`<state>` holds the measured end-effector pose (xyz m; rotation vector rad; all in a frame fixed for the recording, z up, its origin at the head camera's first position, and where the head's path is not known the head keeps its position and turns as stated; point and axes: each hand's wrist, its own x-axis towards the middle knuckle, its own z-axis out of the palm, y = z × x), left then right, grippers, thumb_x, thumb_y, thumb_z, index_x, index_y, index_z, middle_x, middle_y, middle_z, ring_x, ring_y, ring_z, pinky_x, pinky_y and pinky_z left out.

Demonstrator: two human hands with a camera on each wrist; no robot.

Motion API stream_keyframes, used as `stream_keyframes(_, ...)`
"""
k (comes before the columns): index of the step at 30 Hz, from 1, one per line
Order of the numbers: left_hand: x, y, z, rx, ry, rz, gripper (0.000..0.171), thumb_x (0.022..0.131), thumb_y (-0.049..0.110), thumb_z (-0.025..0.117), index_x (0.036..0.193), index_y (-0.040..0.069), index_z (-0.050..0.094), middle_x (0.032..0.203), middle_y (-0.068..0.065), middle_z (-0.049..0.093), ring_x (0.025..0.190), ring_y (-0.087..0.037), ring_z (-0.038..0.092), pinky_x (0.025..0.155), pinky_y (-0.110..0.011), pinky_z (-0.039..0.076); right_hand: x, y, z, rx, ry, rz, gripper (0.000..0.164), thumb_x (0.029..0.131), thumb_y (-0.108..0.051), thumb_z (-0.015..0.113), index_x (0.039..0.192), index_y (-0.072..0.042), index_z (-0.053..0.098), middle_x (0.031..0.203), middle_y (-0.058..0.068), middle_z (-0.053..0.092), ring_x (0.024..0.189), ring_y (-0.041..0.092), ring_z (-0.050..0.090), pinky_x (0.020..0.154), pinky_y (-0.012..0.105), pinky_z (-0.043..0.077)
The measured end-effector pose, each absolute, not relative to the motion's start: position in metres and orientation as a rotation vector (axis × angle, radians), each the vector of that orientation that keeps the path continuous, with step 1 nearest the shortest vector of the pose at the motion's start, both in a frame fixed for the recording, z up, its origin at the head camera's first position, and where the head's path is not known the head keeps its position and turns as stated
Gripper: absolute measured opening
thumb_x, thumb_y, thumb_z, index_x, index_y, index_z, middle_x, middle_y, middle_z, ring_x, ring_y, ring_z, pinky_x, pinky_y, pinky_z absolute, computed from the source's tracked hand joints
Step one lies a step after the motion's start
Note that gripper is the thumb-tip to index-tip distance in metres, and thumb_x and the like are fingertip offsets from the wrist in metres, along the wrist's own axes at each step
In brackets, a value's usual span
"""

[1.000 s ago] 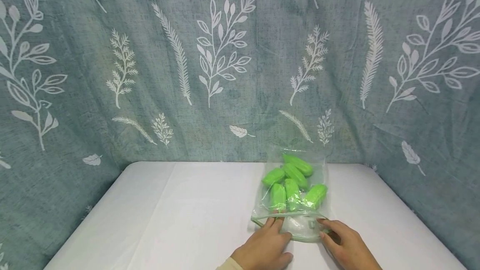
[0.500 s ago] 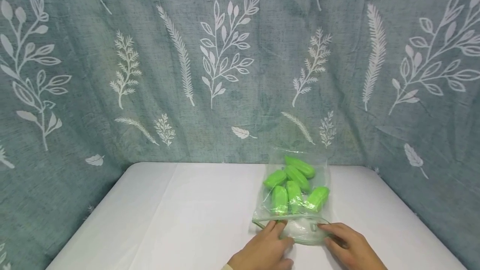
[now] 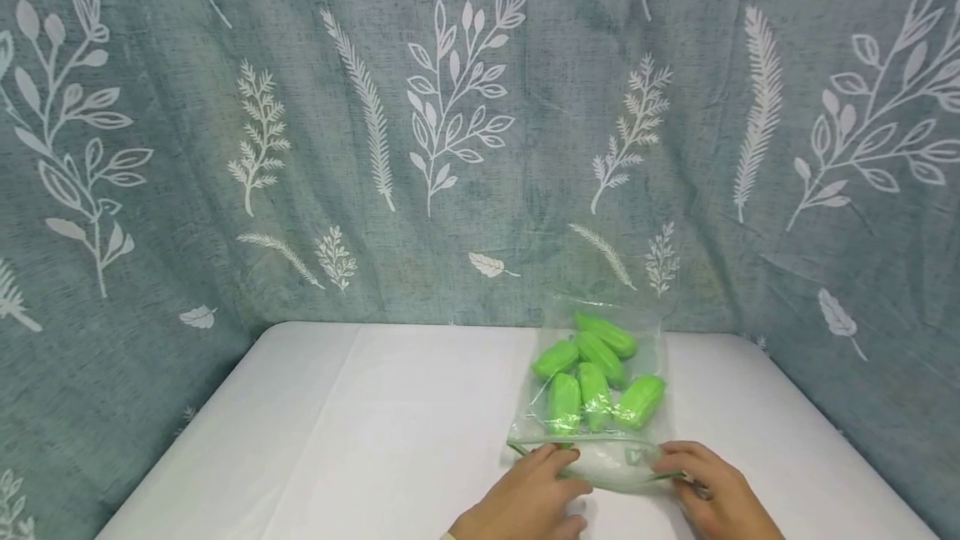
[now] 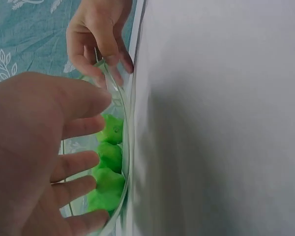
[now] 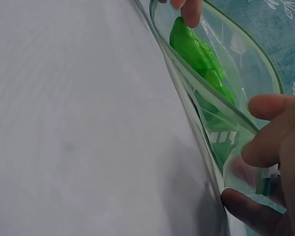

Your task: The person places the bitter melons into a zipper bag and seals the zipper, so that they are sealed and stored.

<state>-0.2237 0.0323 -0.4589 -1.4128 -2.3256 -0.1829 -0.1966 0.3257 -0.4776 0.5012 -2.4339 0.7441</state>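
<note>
A clear zip bag [image 3: 607,461] with a green zip lies flat on the table, its mouth parted toward me. Inside are several bright green, long rounded pieces [image 3: 594,397]; their lumpy ends [image 4: 108,189] show through the mouth in the left wrist view. My left hand [image 3: 528,497] is at the left part of the mouth, its fingers spread and extended at the opening. My right hand [image 3: 708,486] pinches the right corner of the mouth, where the zip's end [image 5: 263,182] shows between fingers and thumb in the right wrist view.
The table has a white cover [image 3: 375,423]. A grey-green curtain [image 3: 360,148] with white leaf prints hangs behind it and along both sides. The bag's far end reaches close to the table's back edge.
My left fingertips have drawn back from the green pieces to the bag's mouth. The right hand has shifted to the mouth's right corner and bends it. The head view has shifted slightly.
</note>
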Motion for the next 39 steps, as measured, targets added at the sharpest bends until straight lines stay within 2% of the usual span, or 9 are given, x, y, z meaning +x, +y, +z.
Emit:
stream_keyframes(3,-0.226,0.031,-0.459,-1.421,-2.278,-0.241,0.028,0.093,0.036,0.070,0.116,0.020,0.073,0.133,-0.008,0.061,0.124,-0.020,0.054,0.106,-0.032,0.043,-0.196,0.325,-0.475,0.459,-2.432,0.734,0.051,0.068,0.019,0.075,0.092,-0.025,0.068,0.110,-0.001,0.068,0.099,0.003,0.062,0.069,0.028,0.058)
stream_keyframes(6,-0.228,0.029,-0.459,-1.429,-2.258,-0.283,0.027,0.093,0.033,0.070,0.115,0.018,0.074,0.132,-0.008,0.062,0.124,-0.018,0.054,0.106,-0.030,0.042,-0.196,0.323,-0.472,0.369,-2.495,0.788,0.043,0.073,0.016,0.073,0.094,-0.020,0.063,0.113,0.001,0.068,0.100,0.010,0.064,0.072,0.031,0.058)
stream_keyframes(10,-0.229,0.026,-0.458,-1.435,-2.257,-0.307,0.026,0.093,0.032,0.070,0.115,0.018,0.074,0.131,-0.007,0.062,0.125,-0.018,0.054,0.106,-0.029,0.042,-0.195,0.322,-0.469,0.224,-2.609,0.881,0.035,0.080,0.009,0.071,0.107,-0.012,0.062,0.115,0.005,0.068,0.100,0.022,0.067,0.076,0.031,0.058)
stream_keyframes(13,-0.229,0.025,-0.457,-1.425,-2.259,-0.304,0.025,0.094,0.031,0.069,0.114,0.019,0.074,0.130,-0.006,0.062,0.124,-0.017,0.054,0.107,-0.029,0.041,-0.194,0.324,-0.469,0.172,-2.667,0.912,0.037,0.083,0.005,0.071,0.116,-0.005,0.057,0.114,0.007,0.067,0.101,0.028,0.068,0.078,0.034,0.058)
stream_keyframes(17,-0.228,0.024,-0.457,-1.396,-2.268,-0.287,0.024,0.094,0.032,0.068,0.113,0.020,0.075,0.129,-0.005,0.062,0.124,-0.016,0.054,0.107,-0.028,0.040,-0.194,0.325,-0.470,0.145,-2.699,0.916,0.038,0.084,0.002,0.073,0.117,-0.002,0.054,0.111,0.006,0.066,0.101,0.028,0.068,0.080,0.036,0.057)
stream_keyframes(23,-0.227,0.022,-0.457,-1.368,-2.272,-0.306,0.024,0.093,0.030,0.068,0.113,0.020,0.075,0.128,-0.004,0.063,0.123,-0.016,0.055,0.105,-0.028,0.042,-0.193,0.331,-0.472,0.101,-2.752,0.904,0.038,0.083,-0.005,0.077,0.115,-0.003,0.057,0.108,0.004,0.068,0.102,0.026,0.068,0.084,0.034,0.056)
stream_keyframes(31,-0.227,0.020,-0.458,-1.368,-2.269,-0.319,0.024,0.093,0.029,0.068,0.114,0.020,0.075,0.127,-0.002,0.064,0.121,-0.014,0.056,0.102,-0.027,0.045,-0.192,0.340,-0.475,0.044,-2.795,0.923,0.035,0.080,-0.011,0.083,0.109,-0.007,0.064,0.104,0.000,0.069,0.096,0.013,0.068,0.081,0.023,0.055)
stream_keyframes(36,-0.227,0.019,-0.458,-1.348,-2.255,-0.322,0.023,0.092,0.029,0.069,0.113,0.020,0.075,0.125,-0.001,0.065,0.119,-0.013,0.057,0.101,-0.026,0.045,-0.193,0.345,-0.476,0.015,-2.800,0.941,0.029,0.077,-0.004,0.083,0.101,-0.008,0.068,0.109,0.005,0.071,0.095,0.016,0.069,0.079,0.021,0.055)
stream_keyframes(39,-0.226,0.018,-0.457,-1.332,-2.254,-0.334,0.022,0.092,0.029,0.069,0.111,0.020,0.076,0.124,0.000,0.065,0.119,-0.013,0.058,0.100,-0.026,0.046,-0.195,0.347,-0.475,-0.021,-2.809,0.961,0.025,0.077,-0.006,0.084,0.097,-0.009,0.069,0.111,0.009,0.071,0.093,0.018,0.070,0.077,0.022,0.056)
